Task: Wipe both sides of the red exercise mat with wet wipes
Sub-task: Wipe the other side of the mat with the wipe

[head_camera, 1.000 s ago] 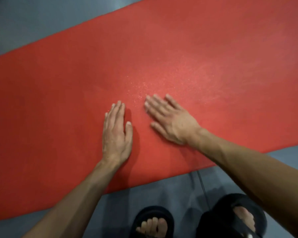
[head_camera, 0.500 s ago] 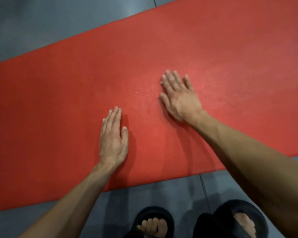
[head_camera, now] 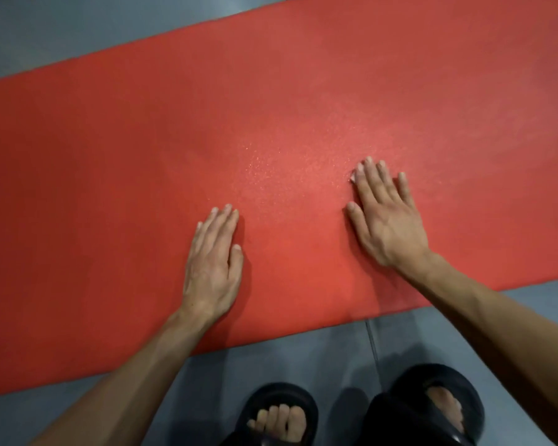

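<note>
Your red exercise mat (head_camera: 271, 123) lies flat on the grey floor (head_camera: 62, 33), long axis lower left to upper right, ends cut off | left hand (head_camera: 211, 268) flat, fingers straight, holding nothing | right hand (head_camera: 387, 220) flat; white scrap (head_camera: 355, 176) under its fingertips, hard to identify | black slippers (head_camera: 281, 410) near the lower edge.

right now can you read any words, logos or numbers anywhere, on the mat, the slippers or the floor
None: no text, logo or number can be read in this view.
Red mat: plain surface, no print.
Black slippers: no brand mark visible.
Grey floor: bare, only a seam line.
The left hand and right hand lie flat on the mat and may hide a small patch.
</note>
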{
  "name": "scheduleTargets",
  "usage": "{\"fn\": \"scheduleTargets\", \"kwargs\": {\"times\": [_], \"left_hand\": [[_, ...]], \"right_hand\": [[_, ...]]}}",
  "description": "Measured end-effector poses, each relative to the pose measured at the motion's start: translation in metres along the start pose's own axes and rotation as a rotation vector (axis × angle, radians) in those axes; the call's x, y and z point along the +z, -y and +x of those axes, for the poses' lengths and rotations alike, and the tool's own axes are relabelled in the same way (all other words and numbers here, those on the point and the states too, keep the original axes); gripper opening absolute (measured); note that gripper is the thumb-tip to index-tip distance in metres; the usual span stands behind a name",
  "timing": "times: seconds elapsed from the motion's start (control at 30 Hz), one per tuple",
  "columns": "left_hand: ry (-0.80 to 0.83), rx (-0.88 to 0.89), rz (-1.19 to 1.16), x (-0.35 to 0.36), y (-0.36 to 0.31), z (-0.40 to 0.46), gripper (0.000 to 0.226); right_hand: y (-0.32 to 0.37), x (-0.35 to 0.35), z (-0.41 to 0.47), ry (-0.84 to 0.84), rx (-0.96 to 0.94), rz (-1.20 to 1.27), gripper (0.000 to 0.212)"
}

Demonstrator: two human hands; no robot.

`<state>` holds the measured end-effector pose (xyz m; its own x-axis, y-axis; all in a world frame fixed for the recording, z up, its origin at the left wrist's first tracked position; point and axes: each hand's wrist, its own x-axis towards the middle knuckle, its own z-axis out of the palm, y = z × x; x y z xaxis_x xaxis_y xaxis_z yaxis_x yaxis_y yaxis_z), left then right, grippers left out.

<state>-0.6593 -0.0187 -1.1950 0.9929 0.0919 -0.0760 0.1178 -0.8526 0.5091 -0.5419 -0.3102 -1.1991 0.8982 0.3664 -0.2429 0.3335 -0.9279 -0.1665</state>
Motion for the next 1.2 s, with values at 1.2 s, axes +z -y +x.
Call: {"fn": "scheduleTargets", "kwargs": {"times": [1.2], "left_hand": [[0.417, 0.776, 0.520, 0.020, -0.013, -0.101, 0.065]], "right_hand": [[0.017, 0.012, -0.111, 0.029, -0.248, 0.345, 0.057]]}}
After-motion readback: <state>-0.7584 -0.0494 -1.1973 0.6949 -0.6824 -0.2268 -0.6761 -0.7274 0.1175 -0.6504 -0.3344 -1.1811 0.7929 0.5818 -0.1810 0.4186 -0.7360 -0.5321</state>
